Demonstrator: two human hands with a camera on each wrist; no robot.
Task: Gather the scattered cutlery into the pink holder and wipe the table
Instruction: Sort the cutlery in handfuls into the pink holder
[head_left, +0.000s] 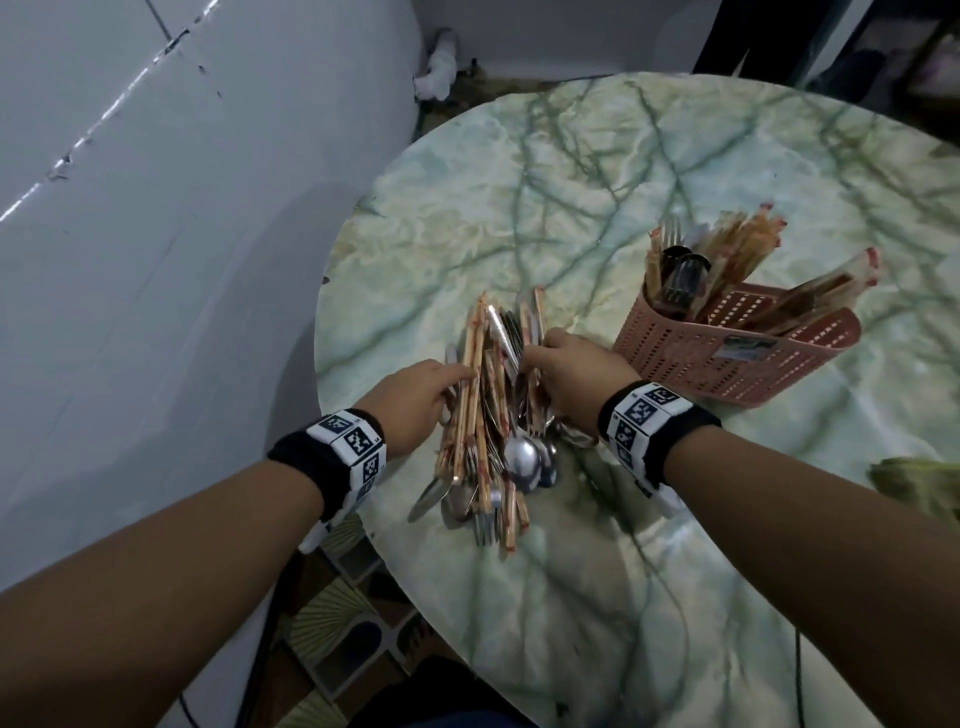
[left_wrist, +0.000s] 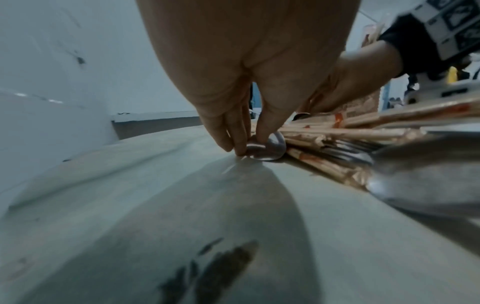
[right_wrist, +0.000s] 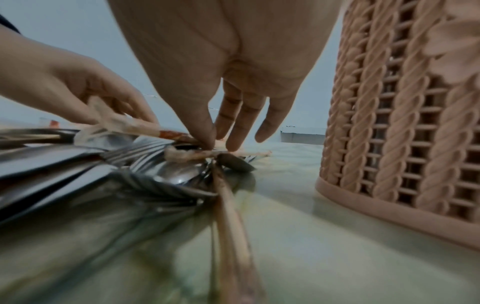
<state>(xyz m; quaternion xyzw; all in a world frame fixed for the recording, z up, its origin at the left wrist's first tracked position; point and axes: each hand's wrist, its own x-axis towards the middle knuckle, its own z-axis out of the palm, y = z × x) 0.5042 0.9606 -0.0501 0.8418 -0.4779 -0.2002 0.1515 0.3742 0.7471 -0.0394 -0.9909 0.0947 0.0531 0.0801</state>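
Together both hands bracket one pile of cutlery (head_left: 491, 415) on the table (head_left: 649, 171). The left hand (head_left: 410, 402) presses its straight fingers (left_wrist: 235, 133) against the pile's left side, fingertips down on a spoon bowl (left_wrist: 265, 147). The right hand (head_left: 569, 371) closes in from the right, thumb and fingers (right_wrist: 233, 123) pinching wrapped chopsticks (right_wrist: 207, 153) above forks and spoons. The pile mixes paper-wrapped chopsticks with metal pieces. Just right of it stands the pink holder (head_left: 727, 345), already carrying some cutlery.
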